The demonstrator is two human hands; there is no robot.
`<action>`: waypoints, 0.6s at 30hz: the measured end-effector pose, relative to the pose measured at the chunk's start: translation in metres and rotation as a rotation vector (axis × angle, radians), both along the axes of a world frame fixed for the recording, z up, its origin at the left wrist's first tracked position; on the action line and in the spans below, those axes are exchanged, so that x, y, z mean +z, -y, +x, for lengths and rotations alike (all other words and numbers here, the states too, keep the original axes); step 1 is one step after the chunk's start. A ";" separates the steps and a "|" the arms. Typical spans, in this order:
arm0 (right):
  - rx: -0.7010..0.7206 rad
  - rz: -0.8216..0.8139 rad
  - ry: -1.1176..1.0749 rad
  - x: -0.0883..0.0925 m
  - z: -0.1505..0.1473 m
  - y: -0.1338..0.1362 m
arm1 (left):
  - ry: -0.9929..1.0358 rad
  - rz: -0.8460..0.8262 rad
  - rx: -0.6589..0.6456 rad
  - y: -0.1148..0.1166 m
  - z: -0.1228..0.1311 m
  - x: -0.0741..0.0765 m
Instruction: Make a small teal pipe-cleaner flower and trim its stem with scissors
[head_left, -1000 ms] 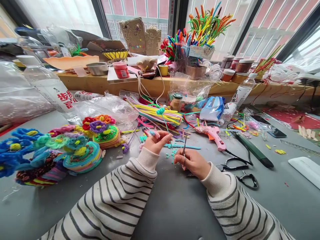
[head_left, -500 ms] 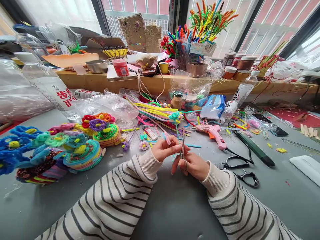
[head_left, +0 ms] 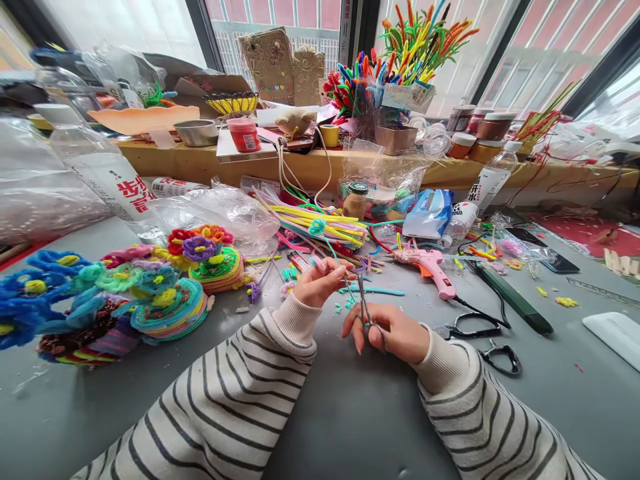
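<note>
My left hand [head_left: 323, 281] is closed, pinching the thin stem of a teal pipe-cleaner flower [head_left: 317, 227]. The flower's fuzzy head points up and to the left, and its stem runs down to the right past my fingertips. Small metal scissors [head_left: 364, 301] stand upright in my right hand [head_left: 387, 331], fingers in the handle loops. Their blades are beside the lower stem; whether they touch it I cannot tell. Teal fuzz clippings [head_left: 340, 308] lie on the grey table just below my left hand.
Pipe-cleaner flowers and coiled bases [head_left: 167, 310] fill the left side. A pink glue gun [head_left: 435, 270] and black-handled scissors [head_left: 500, 357] lie to the right. Behind my hands are a bundle of pipe cleaners [head_left: 320, 220], a small jar [head_left: 355, 200] and a crowded wooden shelf [head_left: 310, 165].
My left hand has moved slightly left, tilting the flower from upright to leaning left. My right hand with the scissors has shifted a little right, and the two hands are farther apart.
</note>
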State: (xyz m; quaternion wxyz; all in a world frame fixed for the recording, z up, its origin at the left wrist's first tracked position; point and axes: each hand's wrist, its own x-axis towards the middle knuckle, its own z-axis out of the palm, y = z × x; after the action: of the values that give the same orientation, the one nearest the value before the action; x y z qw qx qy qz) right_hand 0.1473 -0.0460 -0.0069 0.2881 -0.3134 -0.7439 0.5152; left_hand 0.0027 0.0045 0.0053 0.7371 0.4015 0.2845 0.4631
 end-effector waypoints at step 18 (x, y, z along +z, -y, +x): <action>0.044 -0.173 0.096 -0.002 -0.005 0.009 | 0.016 -0.046 -0.115 -0.002 -0.002 0.000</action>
State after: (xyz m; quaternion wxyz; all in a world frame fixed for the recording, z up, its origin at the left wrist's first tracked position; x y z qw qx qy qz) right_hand 0.1426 -0.0546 -0.0085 0.2125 -0.3451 -0.7161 0.5682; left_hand 0.0012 0.0069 0.0050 0.7738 0.3962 0.2658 0.4166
